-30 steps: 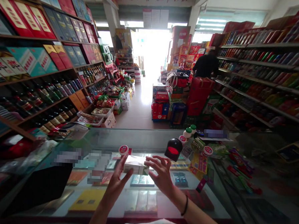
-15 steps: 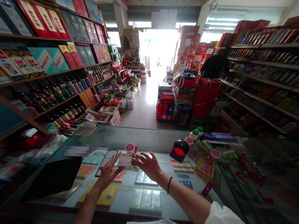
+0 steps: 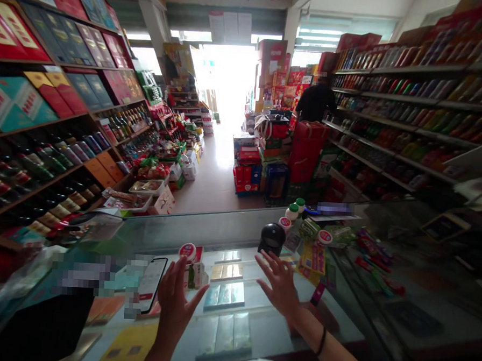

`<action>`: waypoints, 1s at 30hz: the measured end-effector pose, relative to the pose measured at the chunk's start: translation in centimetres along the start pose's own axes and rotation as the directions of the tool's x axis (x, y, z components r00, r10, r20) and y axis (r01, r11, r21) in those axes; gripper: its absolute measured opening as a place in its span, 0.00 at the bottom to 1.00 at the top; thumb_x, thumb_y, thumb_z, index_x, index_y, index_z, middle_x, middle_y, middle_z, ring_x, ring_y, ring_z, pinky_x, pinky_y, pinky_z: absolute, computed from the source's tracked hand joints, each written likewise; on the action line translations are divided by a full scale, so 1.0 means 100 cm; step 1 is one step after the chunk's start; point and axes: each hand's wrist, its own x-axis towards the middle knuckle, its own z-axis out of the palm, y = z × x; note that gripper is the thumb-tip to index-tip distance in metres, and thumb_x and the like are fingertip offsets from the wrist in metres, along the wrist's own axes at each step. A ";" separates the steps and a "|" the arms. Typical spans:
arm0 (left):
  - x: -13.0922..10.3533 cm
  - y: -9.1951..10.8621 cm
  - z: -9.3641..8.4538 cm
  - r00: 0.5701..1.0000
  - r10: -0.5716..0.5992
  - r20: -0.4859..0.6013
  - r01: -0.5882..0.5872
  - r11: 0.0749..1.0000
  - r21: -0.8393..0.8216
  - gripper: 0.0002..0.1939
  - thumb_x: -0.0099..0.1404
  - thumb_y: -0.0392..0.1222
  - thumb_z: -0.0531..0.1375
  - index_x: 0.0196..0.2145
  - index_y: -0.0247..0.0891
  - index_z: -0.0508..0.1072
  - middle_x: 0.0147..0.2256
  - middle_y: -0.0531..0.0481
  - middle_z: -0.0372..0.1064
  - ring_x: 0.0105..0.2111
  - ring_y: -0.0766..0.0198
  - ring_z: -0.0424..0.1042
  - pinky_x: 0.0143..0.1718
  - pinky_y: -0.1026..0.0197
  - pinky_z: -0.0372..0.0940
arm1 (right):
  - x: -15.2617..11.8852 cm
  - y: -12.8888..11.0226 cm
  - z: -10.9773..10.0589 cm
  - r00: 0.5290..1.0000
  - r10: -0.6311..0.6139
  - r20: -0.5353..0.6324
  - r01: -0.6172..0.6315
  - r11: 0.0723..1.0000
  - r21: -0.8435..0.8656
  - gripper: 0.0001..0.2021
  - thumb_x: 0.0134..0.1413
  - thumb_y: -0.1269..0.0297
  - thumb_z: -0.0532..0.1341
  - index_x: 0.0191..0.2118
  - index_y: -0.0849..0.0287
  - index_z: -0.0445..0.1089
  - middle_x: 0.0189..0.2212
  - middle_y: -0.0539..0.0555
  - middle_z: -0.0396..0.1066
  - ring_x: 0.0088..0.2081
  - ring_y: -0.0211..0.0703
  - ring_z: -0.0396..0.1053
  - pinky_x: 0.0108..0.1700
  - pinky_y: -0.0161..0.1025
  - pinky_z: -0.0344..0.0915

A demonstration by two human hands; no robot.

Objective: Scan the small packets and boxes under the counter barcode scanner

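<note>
My left hand [image 3: 176, 293] is open over the glass counter [image 3: 297, 342], its thumb spread away from the fingers. Just beyond it lies a small white-and-green box [image 3: 198, 276], partly hidden by the hand; whether they touch I cannot tell. To the left of that hand is a phone [image 3: 153, 285] with a lit screen. A round tub with a red-and-white lid [image 3: 188, 251] sits behind the box. My right hand [image 3: 279, 285], fingers apart and holding nothing, is in front of a black rounded desktop scanner [image 3: 272, 238], whose lower part the fingers cover.
Green-capped white bottles [image 3: 292, 210], another round tub [image 3: 325, 237] and coloured packets [image 3: 313, 258] crowd the counter's right side. Flat packs [image 3: 224, 295] show beneath the glass. Bottle shelves [image 3: 52, 157] line the left. A person in black [image 3: 315, 102] stands by the right shelves [image 3: 407, 97].
My right hand has left the small box and moved right to the scanner. The box has turned and lies behind my left hand. The scanner's red glow is out of sight. The view has swung right.
</note>
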 end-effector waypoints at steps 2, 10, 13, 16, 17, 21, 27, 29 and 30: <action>0.006 0.020 0.007 0.999 0.039 0.022 -0.039 0.999 -0.020 0.48 0.64 0.62 0.61 0.73 0.49 0.43 0.68 0.39 0.54 0.68 0.39 0.53 0.68 0.38 0.47 | -0.020 0.023 -0.003 0.996 0.092 -0.021 -0.093 0.995 -0.042 0.27 0.68 0.60 0.54 0.70 0.42 0.54 0.68 0.50 0.61 0.67 0.50 0.56 0.63 0.48 0.46; 0.018 0.107 0.057 0.953 0.227 0.199 -0.186 0.961 -0.205 0.39 0.66 0.58 0.61 0.70 0.49 0.55 0.66 0.43 0.61 0.67 0.45 0.56 0.68 0.45 0.48 | -0.070 0.085 -0.017 0.902 0.418 -0.112 -0.431 0.890 -0.147 0.25 0.66 0.58 0.53 0.67 0.47 0.62 0.65 0.56 0.65 0.65 0.54 0.59 0.60 0.52 0.51; 0.013 0.149 0.090 0.899 0.338 0.277 -0.252 0.919 -0.304 0.35 0.68 0.53 0.61 0.69 0.46 0.57 0.66 0.44 0.62 0.68 0.48 0.56 0.67 0.48 0.51 | -0.078 0.102 -0.022 0.857 0.497 -0.133 -0.514 0.839 -0.176 0.24 0.65 0.60 0.53 0.65 0.50 0.65 0.64 0.58 0.65 0.65 0.56 0.58 0.59 0.55 0.52; 0.007 0.192 0.127 0.823 0.416 0.387 -0.266 0.884 -0.385 0.32 0.68 0.48 0.61 0.67 0.46 0.60 0.64 0.44 0.64 0.66 0.48 0.58 0.65 0.45 0.57 | -0.085 0.119 -0.026 0.814 0.563 -0.142 -0.580 0.789 -0.202 0.22 0.65 0.61 0.52 0.63 0.52 0.67 0.65 0.58 0.64 0.66 0.56 0.57 0.60 0.57 0.52; 0.005 0.207 0.140 0.801 0.428 0.419 -0.263 0.880 -0.396 0.31 0.67 0.46 0.62 0.66 0.44 0.62 0.64 0.43 0.65 0.66 0.47 0.60 0.64 0.44 0.58 | -0.087 0.124 -0.028 0.803 0.578 -0.145 -0.596 0.776 -0.207 0.22 0.65 0.61 0.52 0.62 0.52 0.67 0.66 0.59 0.63 0.66 0.56 0.57 0.60 0.58 0.53; 0.001 0.256 0.186 0.750 0.463 0.472 -0.291 0.872 -0.393 0.32 0.64 0.40 0.63 0.65 0.44 0.64 0.65 0.40 0.62 0.66 0.43 0.59 0.61 0.41 0.62 | -0.097 0.142 -0.036 0.786 0.595 -0.165 -0.618 0.758 -0.209 0.24 0.66 0.57 0.52 0.64 0.51 0.65 0.67 0.59 0.62 0.65 0.58 0.58 0.59 0.60 0.55; -0.011 0.280 0.220 0.798 0.455 0.396 -0.353 0.884 -0.305 0.26 0.68 0.35 0.57 0.62 0.48 0.69 0.66 0.39 0.60 0.68 0.42 0.56 0.61 0.39 0.61 | -0.115 0.160 -0.046 0.770 0.608 -0.194 -0.638 0.746 -0.190 0.23 0.64 0.58 0.53 0.63 0.49 0.67 0.66 0.57 0.63 0.64 0.59 0.60 0.58 0.60 0.57; -0.021 0.274 0.222 0.837 0.419 0.353 -0.332 0.900 -0.282 0.22 0.70 0.37 0.56 0.60 0.47 0.71 0.66 0.38 0.61 0.68 0.43 0.57 0.62 0.40 0.60 | -0.121 0.164 -0.048 0.763 0.610 -0.213 -0.645 0.742 -0.183 0.24 0.64 0.58 0.53 0.63 0.48 0.67 0.65 0.57 0.64 0.64 0.59 0.60 0.58 0.59 0.57; -0.026 0.269 0.221 0.855 0.400 0.331 -0.319 0.908 -0.272 0.21 0.70 0.39 0.56 0.59 0.45 0.71 0.65 0.37 0.62 0.68 0.43 0.57 0.62 0.40 0.60 | -0.123 0.166 -0.048 0.761 0.610 -0.221 -0.646 0.742 -0.178 0.24 0.64 0.58 0.53 0.63 0.48 0.67 0.65 0.57 0.64 0.64 0.59 0.60 0.58 0.59 0.57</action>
